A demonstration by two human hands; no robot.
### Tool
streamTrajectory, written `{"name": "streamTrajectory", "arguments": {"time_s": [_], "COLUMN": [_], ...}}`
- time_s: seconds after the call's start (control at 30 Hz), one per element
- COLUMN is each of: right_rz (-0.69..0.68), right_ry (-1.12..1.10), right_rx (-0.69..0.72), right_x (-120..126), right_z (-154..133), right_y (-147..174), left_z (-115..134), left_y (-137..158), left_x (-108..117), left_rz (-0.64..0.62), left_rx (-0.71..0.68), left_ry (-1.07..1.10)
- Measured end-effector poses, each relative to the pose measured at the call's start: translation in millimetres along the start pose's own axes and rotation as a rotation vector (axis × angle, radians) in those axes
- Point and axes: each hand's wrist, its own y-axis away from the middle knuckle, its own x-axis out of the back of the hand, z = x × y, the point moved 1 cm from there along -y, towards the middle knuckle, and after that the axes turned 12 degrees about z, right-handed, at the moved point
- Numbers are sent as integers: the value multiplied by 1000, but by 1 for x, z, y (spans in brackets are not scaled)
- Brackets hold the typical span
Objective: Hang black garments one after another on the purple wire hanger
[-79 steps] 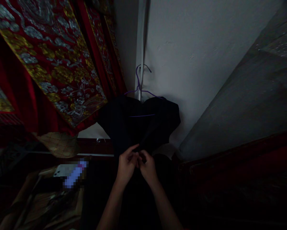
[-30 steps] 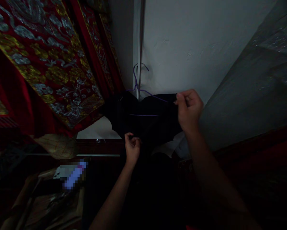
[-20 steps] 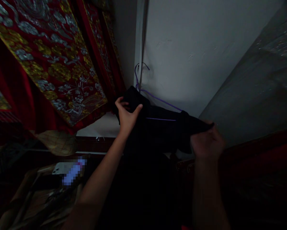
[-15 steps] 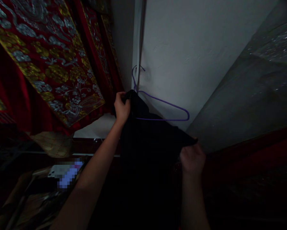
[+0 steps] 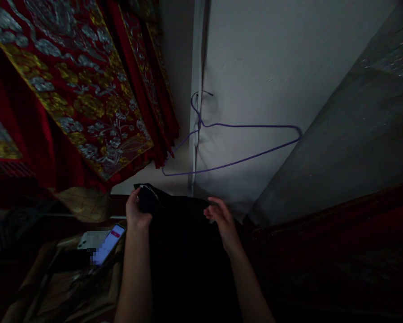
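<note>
A dark black garment [image 5: 184,233] is stretched out below a purple wire hanger [image 5: 248,126]; in this dim light its kind cannot be made out. My left hand [image 5: 138,211] grips its upper left corner, where a thin pale strip shows. At the garment's upper right edge is my right hand [image 5: 221,220], its index finger reaching forward and the other fingers curled against the cloth. The bare hanger hangs tilted by its hook at a narrow pale vertical strip [image 5: 197,58], apart from both hands.
Red cloth with gold and silver embroidery [image 5: 90,103] hangs at the left, touching the hanger's left end. Below it, a lit phone [image 5: 110,242] lies on a wooden-framed seat or stand [image 5: 33,273]. Clear plastic sheeting [image 5: 366,130] covers the right side, beside a white wall [image 5: 271,58].
The black garment has come off the hanger and moved down. My left hand has shifted down and left, my right hand leftward. The hanger now hangs bare at another tilt.
</note>
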Motion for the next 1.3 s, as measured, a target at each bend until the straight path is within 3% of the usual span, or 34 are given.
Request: {"name": "streamTrajectory", "arguments": {"time_s": [0.1, 0.17, 0.23, 0.33, 0.43, 0.53, 0.67, 0.7, 0.77, 0.83, 0.87, 0.93, 1.03, 1.1, 1.13, 1.3], "right_rz": [-166, -288, -385, -401, -394, -478, -623, -649, -694, -698, -673, -525, -119, 59, 74, -171], "right_ry": [78, 72, 37, 21, 64, 106, 296, 343, 421, 492, 523, 529, 367, 281, 274, 428], "right_rx": [-15, -57, -109, -107, -73, -53, 135, 204, 368, 557, 648, 827, 1031, 1073, 1065, 857], "right_x": [-25, -40, -52, -59, -57, -51, -43, -42, -40, -38, -38, -35, -31, -33, -36, -51], "right_z": [2, -2, -12, -33, -57, -81, -113, -122, -139, -154, -160, -169, -173, -167, -161, -117], "right_y": [15, 21, 23, 16, 5, -2, -7, -8, -13, -23, -29, -44, -66, -78, -85, -122], "left_z": [-17, -26, -35, -47, -48, -36, -21, -21, -28, -41, -47, -59, -65, -63, -60, -47], "left_y": [29, 51, 74, 106, 128, 132, 111, 104, 89, 77, 72, 62, 48, 41, 38, 31], "left_x": [11, 6, -2, -11, -16, -22, -35, -37, -41, -43, -43, -41, -36, -31, -28, -18], "left_rz": [47, 12, -128, -403, -521, -607, -548, -574, -718, -901, -966, -1025, -975, -935, -935, -950], "left_rx": [62, -1, -129, -341, -524, -684, -884, -852, -659, -443, -398, -442, -589, -599, -571, -268], "left_ry": [-15, -59, -159, -374, -538, -663, -642, -620, -620, -726, -794, -911, -1001, -1014, -1006, -973]}}
